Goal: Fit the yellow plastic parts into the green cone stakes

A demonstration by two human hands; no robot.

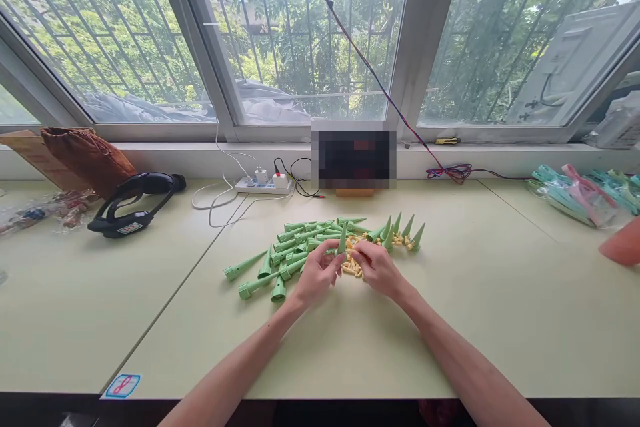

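My left hand [319, 272] is closed around a green plastic watering spike [343, 240], its pointed tip upward. Close beside it, my right hand [377, 267] has its fingers pinched together; whatever lies between them is too small to make out. Small yellow plastic pieces [353, 269] lie in a heap under and between both hands. To the left, several more green spikes [260, 285] lie in a loose pile, a few standing on their wide ends. Right of the heap, several spikes [417, 237] stand point up with yellow pieces at their bases.
At the back are a power strip [263, 185] with white cables and a pixelated dark screen [356, 157]. Black headphones [135, 210] and a brown pouch [87, 157] sit at left. Bagged coloured items [580, 193] and an orange object [621, 241] lie at right.
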